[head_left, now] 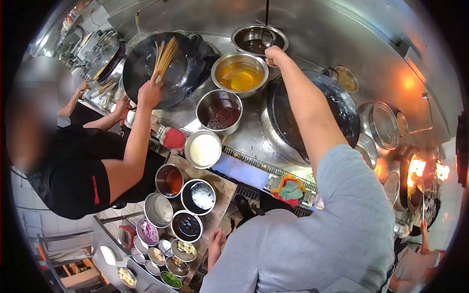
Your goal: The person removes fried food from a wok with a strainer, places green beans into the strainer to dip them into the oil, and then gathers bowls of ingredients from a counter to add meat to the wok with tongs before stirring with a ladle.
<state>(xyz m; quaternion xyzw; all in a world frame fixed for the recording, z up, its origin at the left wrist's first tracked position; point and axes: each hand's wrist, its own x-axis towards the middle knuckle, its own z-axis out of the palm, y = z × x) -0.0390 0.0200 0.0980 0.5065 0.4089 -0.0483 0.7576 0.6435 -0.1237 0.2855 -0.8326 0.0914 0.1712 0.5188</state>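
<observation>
My right hand (pixel 276 56) reaches far forward, its fingers closed round a ladle (pixel 267 38). The ladle's head is in a wide steel bowl (pixel 238 43) of dark liquid at the back of the range. Just in front of that bowl stands a steel pot of yellow oil (pixel 239 75), and nearer still a pot of dark red sauce (pixel 219 111). Under my outstretched arm sits a large black wok (pixel 337 112). Low beside my body, my left hand (pixel 216 240) hangs with fingers curled and nothing visible in them, close to a pot of black sauce (pixel 186 226).
At left a co-worker in black (pixel 83 171) holds a bamboo brush (pixel 166 56) over another wok (pixel 134 73). Pots and ingredient bowls crowd the side counter, including chopped onion (pixel 147 232). Folded cloths (pixel 289 189) lie on the front edge. Flames (pixel 416 167) rise at right.
</observation>
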